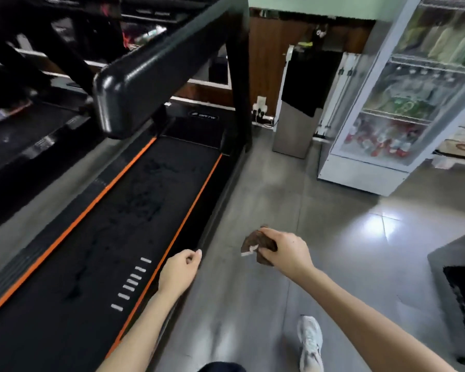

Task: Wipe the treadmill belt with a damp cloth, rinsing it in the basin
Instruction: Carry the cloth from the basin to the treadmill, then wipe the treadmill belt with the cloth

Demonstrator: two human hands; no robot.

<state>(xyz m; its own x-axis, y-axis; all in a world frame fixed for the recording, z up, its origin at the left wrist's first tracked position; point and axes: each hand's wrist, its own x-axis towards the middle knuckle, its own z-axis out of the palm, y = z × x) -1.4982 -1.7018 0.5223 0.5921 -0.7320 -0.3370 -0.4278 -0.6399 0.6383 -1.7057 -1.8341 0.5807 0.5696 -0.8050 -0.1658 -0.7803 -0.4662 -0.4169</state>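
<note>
Beside a treadmill, cleaning under way. Grips a bunched brown cloth (254,244) in the right hand (283,252), fingers curled tight round the wad, a pale tag poking out on the side away from the palm. Holds it in the air above the grey floor (320,210), clear of the machine. Carries nothing in the left hand (179,272): fingers loosely curled, poised over the near side rail (210,200), contact with it impossible to tell.

Left of the cloth-holding fingers, past that rail and an orange stripe (188,214): the treadmill belt (134,210), black and mottled with what look like damp streaks. Runs lengthwise away from the fingertips, from beside the wrists up toward the black upright (239,76), long axis roughly in line with both forearms. Puts the empty left hand nearer the belt and the cloth farther out, so probably calls for a sideways reach to the left across the rail, then strokes along the belt's length. No basin to be made out near either hand. Ahead and right of the right knuckles, a glass-fronted drinks cooler (403,103); back beneath the right forearm, a white trainer (310,342).
</note>
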